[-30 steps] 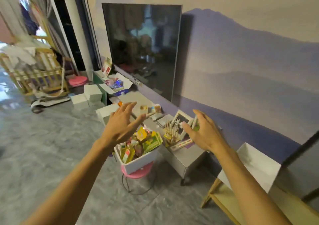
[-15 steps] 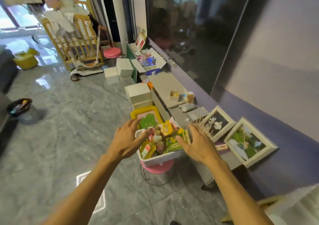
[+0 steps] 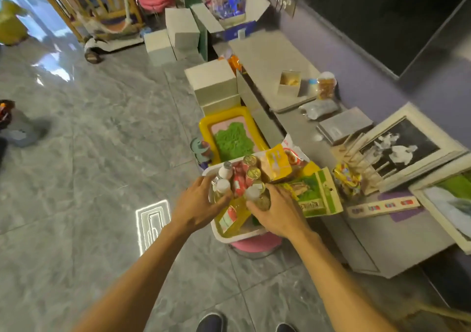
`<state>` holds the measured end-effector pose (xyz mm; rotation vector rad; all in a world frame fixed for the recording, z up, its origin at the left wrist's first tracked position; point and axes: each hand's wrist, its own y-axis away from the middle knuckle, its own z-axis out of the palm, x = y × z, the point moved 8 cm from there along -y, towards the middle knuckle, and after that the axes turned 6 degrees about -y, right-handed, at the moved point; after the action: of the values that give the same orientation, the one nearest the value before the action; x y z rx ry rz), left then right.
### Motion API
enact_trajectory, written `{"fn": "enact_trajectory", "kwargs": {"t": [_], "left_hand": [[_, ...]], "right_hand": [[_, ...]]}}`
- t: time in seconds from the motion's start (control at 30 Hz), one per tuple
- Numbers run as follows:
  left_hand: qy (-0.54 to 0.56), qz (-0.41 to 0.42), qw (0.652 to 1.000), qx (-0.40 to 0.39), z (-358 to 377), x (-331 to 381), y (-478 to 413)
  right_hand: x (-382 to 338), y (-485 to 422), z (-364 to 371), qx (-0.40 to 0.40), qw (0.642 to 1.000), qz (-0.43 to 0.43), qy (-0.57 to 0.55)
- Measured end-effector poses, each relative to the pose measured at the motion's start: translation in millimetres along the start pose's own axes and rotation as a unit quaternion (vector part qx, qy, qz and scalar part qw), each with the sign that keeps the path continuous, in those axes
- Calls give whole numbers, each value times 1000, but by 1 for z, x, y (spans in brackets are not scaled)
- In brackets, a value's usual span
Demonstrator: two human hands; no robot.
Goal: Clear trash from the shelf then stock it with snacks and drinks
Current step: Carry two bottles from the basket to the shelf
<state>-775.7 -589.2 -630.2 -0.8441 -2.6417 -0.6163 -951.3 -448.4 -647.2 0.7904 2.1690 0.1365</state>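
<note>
Stocking run | gripping white-capped bottle (image 3: pixel 222 187) with left hand (image 3: pixel 196 205) | clasping gold-lidded jar (image 3: pixel 263 201) with right hand (image 3: pixel 279 214) | both inside white bin (image 3: pixel 238 236), parked on pink stool (image 3: pixel 254 245) just beside grey shelf (image 3: pixel 266 57), likely for short carries.

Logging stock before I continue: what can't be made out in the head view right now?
All head view:
1. Bottom of the white plastic bin: covered by its packed contents.
2. Whether the left hand or right hand grips anything: fingertips buried among white-capped bottles, motion-blurred.
3. Print on the green cardboard snack box: blurred.
4. The white-framed green picture: cut off by the right edge.
</note>
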Motion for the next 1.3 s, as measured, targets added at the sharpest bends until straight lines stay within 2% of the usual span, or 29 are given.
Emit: {"fn": "enact_trajectory", "kwargs": {"t": [0.23, 0.5, 0.57, 0.73, 0.87, 1.0, 1.3], "left_hand": [[52, 12, 999, 5, 86, -55, -60], [170, -31, 984, 43, 103, -64, -77], [165, -25, 984, 56, 102, -66, -77], [170, 1, 982, 77, 88, -68, -58], [206, 13, 975, 79, 59, -60, -40], [208, 46, 973, 84, 5, -30, -21], [222, 146, 958, 105, -187, 85, 56]], "right_hand": [[55, -51, 86, 78, 997, -6, 17], [56, -45, 90, 187, 978, -6, -88], [53, -41, 91, 188, 976, -3, -109], [42, -30, 96, 114, 976, -30, -183], [24, -13, 73, 102, 971, -44, -210], [-14, 11, 20, 113, 967, -69, -218], [-136, 96, -163, 137, 967, -116, -179]]}}
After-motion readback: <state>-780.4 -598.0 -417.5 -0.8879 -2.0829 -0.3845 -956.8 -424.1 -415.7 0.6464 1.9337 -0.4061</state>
